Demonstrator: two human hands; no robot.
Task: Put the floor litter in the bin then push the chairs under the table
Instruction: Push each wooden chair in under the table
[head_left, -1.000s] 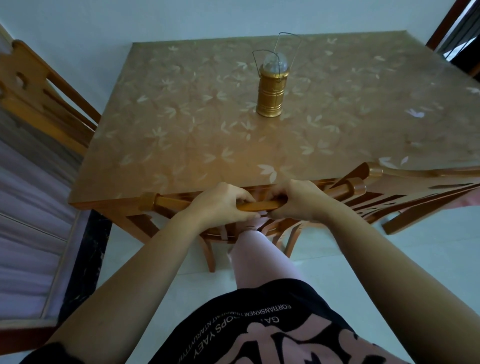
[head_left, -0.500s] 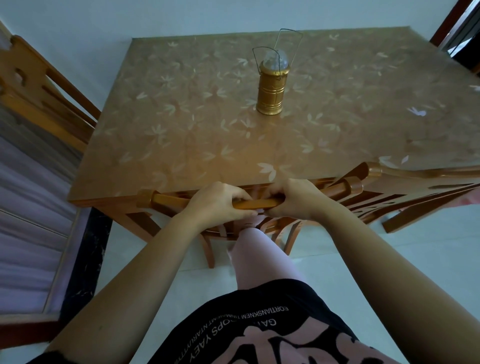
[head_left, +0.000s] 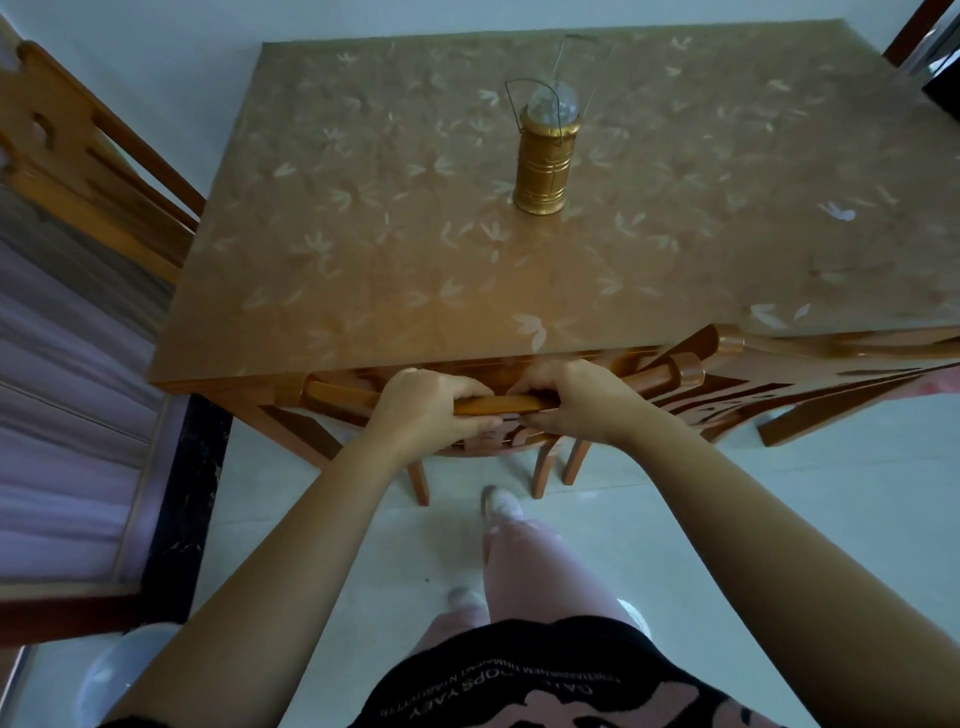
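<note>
gripping the rail (head_left: 488, 404) of the chair (head_left: 541, 467) just as half a second ago, both hands keep the same hold, and the rail lies along the near table (head_left: 363, 270) edge much where it was. what differs is the leg. then it was lifted, with the knee up against the chair back. now it is down, and its foot (head_left: 498, 503) is on the floor (head_left: 779, 519) at 6 o'clock of the chair legs.

from the left: a side chair (head_left: 78, 156) stands at 9 o'clock of the table, apart from it. the left hand (head_left: 431, 410) reaches in from 7 o'clock with a straight forearm. its fingers curl over the top of the rail and the thumb tucks beneath, a full closed hold on the wood. just at its 3 o'clock the right hand (head_left: 571, 397) reaches in from 5 o'clock and wraps the same rail, knuckles up and fingertips hidden behind it. a short strip of rail shows between the two hands.

the held chair sits at 6 o'clock of the table, its seat under the top and its back against the edge. at 12 o'clock of the hands a gold lamp (head_left: 543, 156) stands upright on the table. at 3 o'clock a second chair (head_left: 831, 374) has its back angled along the same edge, its corner just beside the end of the held rail.
</note>
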